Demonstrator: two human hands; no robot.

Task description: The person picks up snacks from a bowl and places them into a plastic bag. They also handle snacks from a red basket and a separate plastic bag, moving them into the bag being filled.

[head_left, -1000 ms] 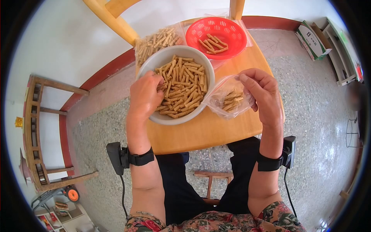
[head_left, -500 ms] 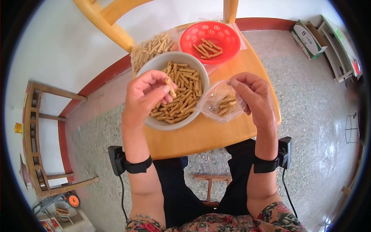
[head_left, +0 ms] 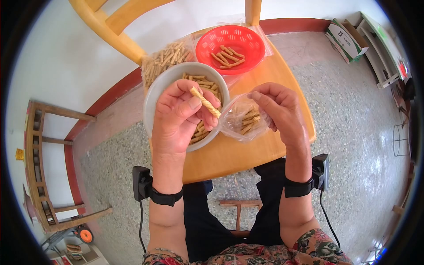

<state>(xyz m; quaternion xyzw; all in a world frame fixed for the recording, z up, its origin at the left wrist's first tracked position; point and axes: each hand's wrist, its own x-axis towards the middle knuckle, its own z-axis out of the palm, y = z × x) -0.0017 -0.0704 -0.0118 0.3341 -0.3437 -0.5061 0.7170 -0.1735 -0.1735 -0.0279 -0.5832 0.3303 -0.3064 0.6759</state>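
Pinched between the thumb and fingers of my left hand [head_left: 179,112] is a twisted snack stick [head_left: 206,102], golden and ridged. That hand is over a pale grey bowl [head_left: 150,104] heaped with similar sticks. My right hand [head_left: 281,108] grips the upper edge of a clear zip bag [head_left: 230,126] by thumb and fingers. Inside the bag lie several snack sticks [head_left: 251,120]. The bag's mouth faces the left hand, and the tip of the held stick is right at its left edge. Part of the bowl's contents is hidden behind my left hand.
Bowl and bag are over a wooden chair seat [head_left: 282,79]. Behind them are a red plastic basket [head_left: 254,48] with several sticks and a large clear bag of sticks [head_left: 165,62]. A wooden rack [head_left: 37,163] leans at left; a cardboard box [head_left: 346,42] stands far right.
My left hand has moved right, from above the bowl to the bag's mouth, bringing its stick along. My right hand still holds the bag. The view has shifted slightly.
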